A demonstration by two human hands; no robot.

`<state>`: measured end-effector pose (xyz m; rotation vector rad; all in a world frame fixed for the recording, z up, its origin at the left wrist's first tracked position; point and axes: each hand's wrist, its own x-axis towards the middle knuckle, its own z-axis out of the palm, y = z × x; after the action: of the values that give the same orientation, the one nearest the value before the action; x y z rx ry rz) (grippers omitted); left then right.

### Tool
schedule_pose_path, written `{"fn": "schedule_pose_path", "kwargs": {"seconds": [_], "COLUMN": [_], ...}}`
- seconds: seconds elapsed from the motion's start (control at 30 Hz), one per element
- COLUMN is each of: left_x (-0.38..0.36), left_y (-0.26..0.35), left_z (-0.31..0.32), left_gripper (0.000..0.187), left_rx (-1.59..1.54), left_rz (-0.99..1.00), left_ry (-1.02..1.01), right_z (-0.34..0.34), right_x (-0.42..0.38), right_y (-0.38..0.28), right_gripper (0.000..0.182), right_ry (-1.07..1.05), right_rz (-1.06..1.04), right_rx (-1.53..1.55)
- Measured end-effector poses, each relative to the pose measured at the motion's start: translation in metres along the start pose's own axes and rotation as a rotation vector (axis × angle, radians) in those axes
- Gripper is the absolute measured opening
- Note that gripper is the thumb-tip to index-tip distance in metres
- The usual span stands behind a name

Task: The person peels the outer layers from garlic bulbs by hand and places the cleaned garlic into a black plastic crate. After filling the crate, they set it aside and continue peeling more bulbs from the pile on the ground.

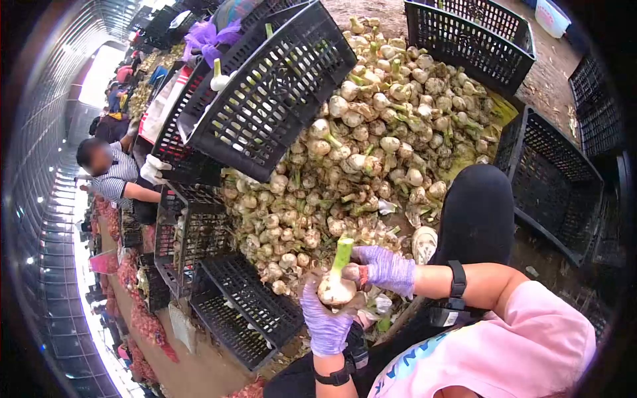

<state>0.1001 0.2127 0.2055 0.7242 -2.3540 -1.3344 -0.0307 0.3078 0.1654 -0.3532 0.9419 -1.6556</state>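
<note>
A garlic bulb with a short, thick green stem is held upright in front of my body. My left hand, in a purple and white glove, cups the bulb from below and the left side. My right hand, gloved the same way, has its fingertips at the base of the stem, on the bulb's right side. What else those fingertips may hold is too small to make out. Just beyond both hands lies a big heap of garlic bulbs, many with cut stems.
A black crate filled with garlic leans at the heap's upper left. Other black crates stand at the left, lower left, top right and right. A co-worker in a striped shirt is at the far left.
</note>
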Motion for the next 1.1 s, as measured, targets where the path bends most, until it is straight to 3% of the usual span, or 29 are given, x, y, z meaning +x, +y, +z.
{"fn": "schedule_pose_path", "kwargs": {"seconds": [0.1, 0.17, 0.23, 0.37, 0.43, 0.57, 0.63, 0.7, 0.8, 0.87, 1.0, 1.07, 1.1], "left_x": [-0.005, -0.009, -0.014, -0.014, -0.014, -0.006, -0.004, -0.004, -0.005, -0.004, -0.007, -0.011, -0.007], "left_y": [-0.003, -0.002, -0.003, -0.013, -0.014, -0.013, -0.011, -0.01, -0.01, -0.006, -0.008, -0.015, -0.028], "left_z": [-0.004, -0.004, -0.002, 0.005, 0.009, 0.013, 0.014, 0.015, 0.013, 0.01, 0.017, 0.005, -0.004], "left_gripper": [0.086, 0.088, 0.091, 0.092, 0.088, 0.092, 0.091, 0.091, 0.09, 0.089, 0.073, 0.079, 0.079], "left_rx": [0.239, 0.243, -0.061, -0.392, -0.74, -0.68, -0.651, -0.619, -0.62, -0.807, -0.769, -1.141, -1.141], "left_rz": [0.18, 0.166, -0.075, -0.259, -0.347, -0.332, -0.336, -0.341, -0.324, -0.43, -0.344, -0.763, -0.763], "left_ry": [0.059, 0.083, 0.068, 0.047, 0.124, 0.085, 0.085, 0.084, 0.087, 0.099, 0.179, 0.033, 0.032], "right_z": [0.002, 0.001, -0.005, -0.02, -0.024, -0.017, -0.017, -0.015, -0.02, -0.026, -0.033, -0.034, -0.034], "right_x": [0.001, -0.003, 0.001, 0.004, 0.006, 0.009, 0.014, 0.009, 0.008, 0.006, 0.012, 0.008, 0.009], "right_y": [-0.001, -0.019, -0.016, -0.009, -0.005, -0.002, 0.0, -0.008, -0.022, -0.025, -0.002, -0.004, -0.001], "right_gripper": [0.04, 0.038, 0.036, 0.038, 0.039, 0.037, 0.04, 0.04, 0.038, 0.029, 0.028, 0.025, 0.025], "right_ry": [0.039, 0.005, -0.038, -0.089, -0.061, 0.0, 0.112, 0.167, 0.132, 0.009, -0.021, -0.079, -0.078], "right_rz": [-0.042, 0.129, 0.119, 0.019, 0.019, -0.1, -0.162, -0.161, -0.078, -0.071, 0.076, -0.146, -0.146], "right_rx": [-0.061, -0.192, -0.214, -0.287, -0.313, -0.149, -0.419, -0.494, -0.637, -0.802, -0.506, -0.535, -0.534]}}
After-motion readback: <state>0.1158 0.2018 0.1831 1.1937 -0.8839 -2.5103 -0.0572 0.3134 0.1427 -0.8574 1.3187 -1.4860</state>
